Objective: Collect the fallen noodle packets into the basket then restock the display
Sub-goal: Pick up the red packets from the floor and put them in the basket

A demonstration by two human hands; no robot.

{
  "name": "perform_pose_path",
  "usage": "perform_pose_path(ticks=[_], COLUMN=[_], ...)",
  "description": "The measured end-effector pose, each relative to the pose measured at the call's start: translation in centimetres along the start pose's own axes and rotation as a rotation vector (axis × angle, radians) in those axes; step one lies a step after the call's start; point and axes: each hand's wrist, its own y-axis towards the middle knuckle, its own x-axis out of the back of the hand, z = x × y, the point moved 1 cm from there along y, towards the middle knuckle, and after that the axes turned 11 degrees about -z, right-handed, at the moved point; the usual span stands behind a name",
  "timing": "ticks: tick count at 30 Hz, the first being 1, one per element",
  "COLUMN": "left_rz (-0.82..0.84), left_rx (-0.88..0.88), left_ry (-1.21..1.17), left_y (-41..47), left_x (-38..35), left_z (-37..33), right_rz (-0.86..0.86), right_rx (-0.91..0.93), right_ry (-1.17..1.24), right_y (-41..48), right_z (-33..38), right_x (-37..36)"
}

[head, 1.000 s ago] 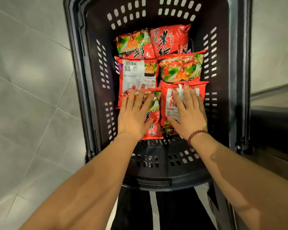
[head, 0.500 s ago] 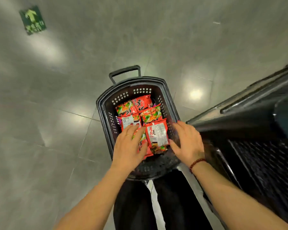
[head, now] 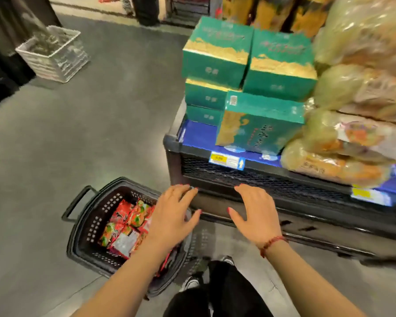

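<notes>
Left hand [head: 172, 217] and right hand [head: 257, 212] fingers spread, empty; noodle packets [head: 124, 225] in basket [head: 94, 216] look light, crushable (probably best pinched at sealed edges).

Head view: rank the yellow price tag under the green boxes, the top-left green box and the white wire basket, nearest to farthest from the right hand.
1. yellow price tag, just up-left of the right hand.
2. top-left green box, higher up and farther back.
3. white wire basket, far off to the left.
</notes>
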Motion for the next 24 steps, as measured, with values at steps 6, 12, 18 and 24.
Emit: perform_pose_path(ticks=[6,12,18,24], left_rz=[0.151,0.285,0.362,0.400], left_rx=[-0.336,-0.679,-0.840,-0.947], left_ry=[-0.076,-0.171,-0.315,-0.437], left_y=[5.1,5.5,1.8,-3.7], left_x=[-4.0,-9.6,-16.9,-21.6], left_z=[-11.1,-25.2,-40.7,-55.9], right_rz=[-0.244,-0.468,-0.546,-0.571], right_rx=[-0.358,-0.637,-0.893,-1.094], right_ry=[-0.107,-0.277,-0.371,-0.420], right_y=[-7.7,-18.2,-31.4,-43.0], right_z=[-8.2,-16.5,-25.2,-32.0], right_x=[7.4,14.8,22.3,29.6])
